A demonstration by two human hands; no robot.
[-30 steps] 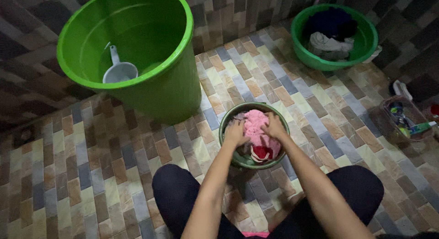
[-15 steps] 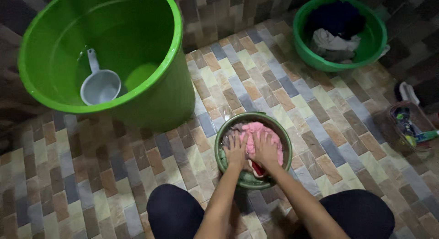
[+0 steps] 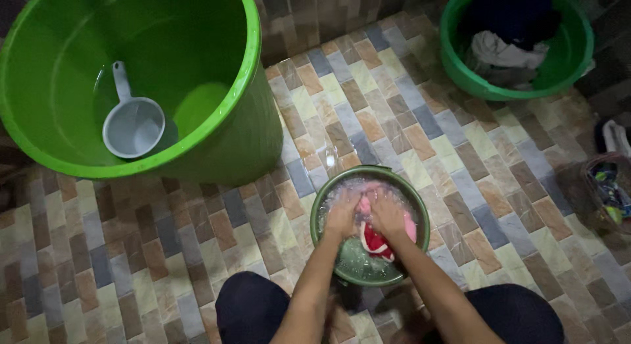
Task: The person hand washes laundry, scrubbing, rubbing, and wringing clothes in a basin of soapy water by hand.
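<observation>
A small green basin [image 3: 420, 209] of foamy water sits on the tiled floor between my knees. My left hand [image 3: 342, 216] and my right hand [image 3: 388, 212] are both down in it, side by side, pressing on a pink and red cloth [image 3: 378, 242] that lies mostly under the water. Foam covers the far half of the basin. My fingers are curled into the cloth; how tightly they grip it is partly hidden by suds.
A large green tub [image 3: 217, 130] with water and a grey plastic dipper [image 3: 133, 125] stands at the upper left. Another green basin [image 3: 578, 61] with dark and white clothes is at the upper right. A small basket of items [image 3: 608, 193] sits at the right edge.
Both hands have pushed the pink cloth down into the water, so less of it shows and more foam appears. The view has tilted closer over the basin.
</observation>
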